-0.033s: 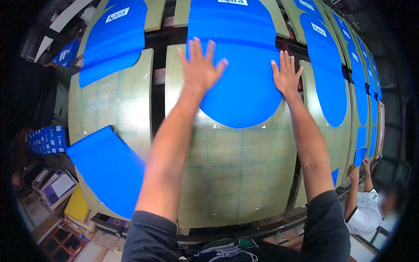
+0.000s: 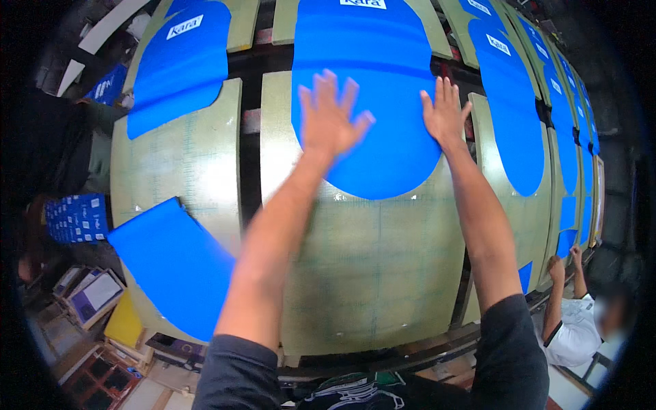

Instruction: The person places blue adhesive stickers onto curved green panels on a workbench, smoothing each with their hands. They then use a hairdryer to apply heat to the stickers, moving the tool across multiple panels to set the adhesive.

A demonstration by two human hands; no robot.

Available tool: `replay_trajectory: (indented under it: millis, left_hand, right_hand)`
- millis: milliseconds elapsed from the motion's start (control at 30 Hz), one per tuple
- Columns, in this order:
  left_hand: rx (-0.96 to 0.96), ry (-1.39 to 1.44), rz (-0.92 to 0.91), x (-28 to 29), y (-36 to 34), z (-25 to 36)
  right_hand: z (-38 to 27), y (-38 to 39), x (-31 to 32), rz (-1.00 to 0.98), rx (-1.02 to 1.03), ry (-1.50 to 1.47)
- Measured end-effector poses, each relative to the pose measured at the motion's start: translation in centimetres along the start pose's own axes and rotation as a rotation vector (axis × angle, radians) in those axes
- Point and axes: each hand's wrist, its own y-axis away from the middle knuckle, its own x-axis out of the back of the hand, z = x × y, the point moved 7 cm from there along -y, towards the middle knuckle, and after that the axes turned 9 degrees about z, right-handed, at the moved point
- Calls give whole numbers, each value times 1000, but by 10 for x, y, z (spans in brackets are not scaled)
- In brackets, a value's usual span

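The middle board [image 2: 372,287], pale green and marked with fine ruled lines, fills the centre and lower centre of the frame. On it, from the top edge down to the centre, lies the middle cloth [image 2: 383,160], blue with a rounded lower end and a crease across its upper part. It looks thin, soft and light, likely to ruck or slide on the glossy board rather than break. The side edges or the rounded lower rim seem the best places to take hold, with both hands spread so that it does not fold.

At lower left lies another blue cloth, the lower-left cloth [image 2: 171,266]; the upper-left cloth [image 2: 179,78] and the right cloth [image 2: 512,123] flank the middle one. A co-worker [image 2: 574,328] at lower right has both hands by a small blue piece [image 2: 566,242].

The left hand [image 2: 331,123], blurred, is open with fingers spread over the cloth's left part; whether it presses cannot be told. The right hand [image 2: 445,116] lies open across the right edge, gripping nothing. A white label [image 2: 362,3] sits at the top edge.
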Motion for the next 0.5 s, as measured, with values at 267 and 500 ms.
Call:
replay_trajectory:
  millis: [267,500]
  left_hand:
    - [-73,646,-533,54,224,215]
    - [654,565,-515,279,346,51]
  right_hand:
    - [-271,109,23,26,578,-455]
    - [-52,108,65,5,116,-348]
